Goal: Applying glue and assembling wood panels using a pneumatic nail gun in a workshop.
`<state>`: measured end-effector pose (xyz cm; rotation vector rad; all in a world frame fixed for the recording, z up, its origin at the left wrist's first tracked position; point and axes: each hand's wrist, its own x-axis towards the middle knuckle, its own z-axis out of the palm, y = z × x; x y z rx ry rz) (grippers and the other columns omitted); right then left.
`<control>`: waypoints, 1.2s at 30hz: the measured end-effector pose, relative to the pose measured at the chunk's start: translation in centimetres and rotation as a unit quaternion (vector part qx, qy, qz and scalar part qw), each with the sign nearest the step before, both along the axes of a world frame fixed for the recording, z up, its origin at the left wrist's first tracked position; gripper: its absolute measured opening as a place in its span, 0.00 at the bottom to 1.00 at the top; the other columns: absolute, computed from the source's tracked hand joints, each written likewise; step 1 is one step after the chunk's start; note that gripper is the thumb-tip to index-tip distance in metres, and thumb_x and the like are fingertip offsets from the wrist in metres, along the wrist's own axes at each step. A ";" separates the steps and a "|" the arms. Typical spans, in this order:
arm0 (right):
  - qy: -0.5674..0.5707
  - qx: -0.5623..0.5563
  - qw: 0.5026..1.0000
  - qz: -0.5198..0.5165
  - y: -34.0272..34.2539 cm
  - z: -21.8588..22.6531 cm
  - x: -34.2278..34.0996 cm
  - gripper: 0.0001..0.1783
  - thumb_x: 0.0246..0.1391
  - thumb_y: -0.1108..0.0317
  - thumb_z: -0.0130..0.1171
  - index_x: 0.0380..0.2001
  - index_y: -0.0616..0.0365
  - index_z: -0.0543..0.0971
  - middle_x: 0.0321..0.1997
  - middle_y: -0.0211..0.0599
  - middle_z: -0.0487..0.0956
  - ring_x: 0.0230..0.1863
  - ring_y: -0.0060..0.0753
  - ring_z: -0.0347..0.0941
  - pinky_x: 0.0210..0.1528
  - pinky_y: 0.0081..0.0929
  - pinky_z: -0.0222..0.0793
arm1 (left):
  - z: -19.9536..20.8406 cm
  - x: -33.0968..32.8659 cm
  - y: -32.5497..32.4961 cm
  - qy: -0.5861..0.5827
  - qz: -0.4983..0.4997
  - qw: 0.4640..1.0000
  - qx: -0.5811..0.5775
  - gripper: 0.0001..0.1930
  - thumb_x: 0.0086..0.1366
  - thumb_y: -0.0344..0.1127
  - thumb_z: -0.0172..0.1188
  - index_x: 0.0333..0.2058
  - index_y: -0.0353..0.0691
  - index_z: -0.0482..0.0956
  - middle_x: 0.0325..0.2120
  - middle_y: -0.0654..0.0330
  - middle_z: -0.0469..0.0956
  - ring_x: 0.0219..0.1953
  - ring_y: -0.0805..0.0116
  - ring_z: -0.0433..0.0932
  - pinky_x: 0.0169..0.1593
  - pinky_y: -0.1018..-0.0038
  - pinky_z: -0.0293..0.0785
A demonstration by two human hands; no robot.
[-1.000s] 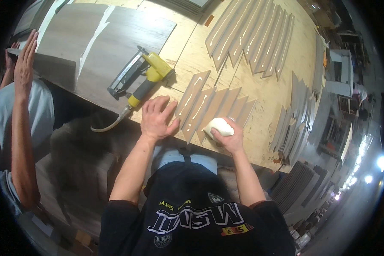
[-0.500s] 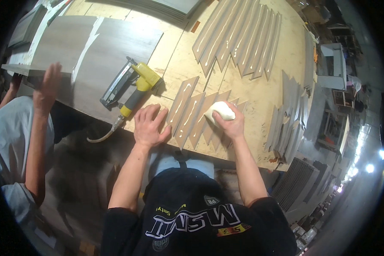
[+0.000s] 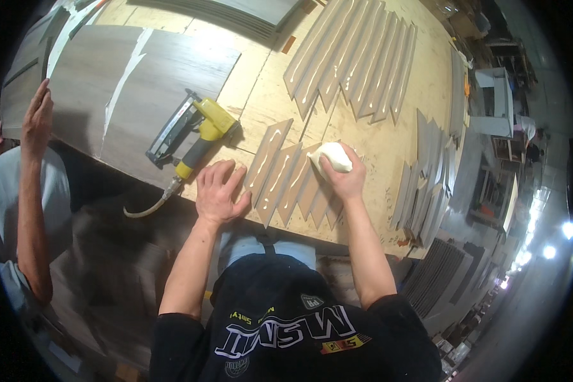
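My right hand (image 3: 349, 178) is wrapped round a soft white glue bottle (image 3: 336, 158), its tip pointing left. The bottle hangs over the far ends of a row of slanted brown strips (image 3: 279, 170) with angled ends. Pale wavy glue lines run along the left strips of the row; those farther right look bare, partly covered by my hand. My left hand (image 3: 219, 195) lies with fingers spread on the table's near edge, beside the leftmost strip. Left of it rests a yellow and black nail gun (image 3: 204, 130) with a hose.
Farther back lies a larger group of glued strips (image 3: 350, 60). Loose grey strips (image 3: 426, 178) are piled at the right edge. Grey panels (image 3: 153, 76) cover the table's left side, where a co-worker's hand (image 3: 38, 118) touches a panel.
My right hand has moved the glue bottle slightly toward the far ends of the strips. My left hand stays put. The co-worker's hand has moved left, and the tilted panel there now lies flatter.
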<state>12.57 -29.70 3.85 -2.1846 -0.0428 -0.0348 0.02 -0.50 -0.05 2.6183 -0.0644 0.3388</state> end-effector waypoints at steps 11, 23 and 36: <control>0.135 0.063 0.987 0.058 -0.2 2.7 -7.9 0.23 0.48 0.64 0.78 0.46 0.62 0.84 0.41 0.40 0.86 0.44 0.32 0.82 0.49 0.29 0.77 | -0.6 -0.1 0.2 -0.010 -0.004 1.000 -0.008 0.28 0.52 0.49 0.69 0.54 0.52 0.82 0.55 0.59 0.73 0.60 0.57 0.70 0.65 0.56 0.62; -0.046 -0.043 0.990 0.123 0.9 2.3 -9.2 0.22 0.45 0.68 0.79 0.45 0.60 0.84 0.39 0.41 0.86 0.40 0.38 0.84 0.44 0.31 0.79 | -0.5 -0.1 0.0 -0.001 -0.003 1.000 0.000 0.28 0.52 0.48 0.69 0.54 0.53 0.82 0.55 0.60 0.73 0.60 0.57 0.69 0.65 0.56 0.62; 0.108 0.028 0.993 0.041 -3.3 1.0 -9.5 0.21 0.48 0.67 0.77 0.45 0.64 0.84 0.40 0.40 0.86 0.41 0.31 0.83 0.46 0.29 0.78 | 0.0 0.0 -0.3 0.007 -0.004 1.000 0.006 0.28 0.51 0.45 0.68 0.54 0.51 0.82 0.56 0.59 0.74 0.61 0.56 0.70 0.66 0.56 0.61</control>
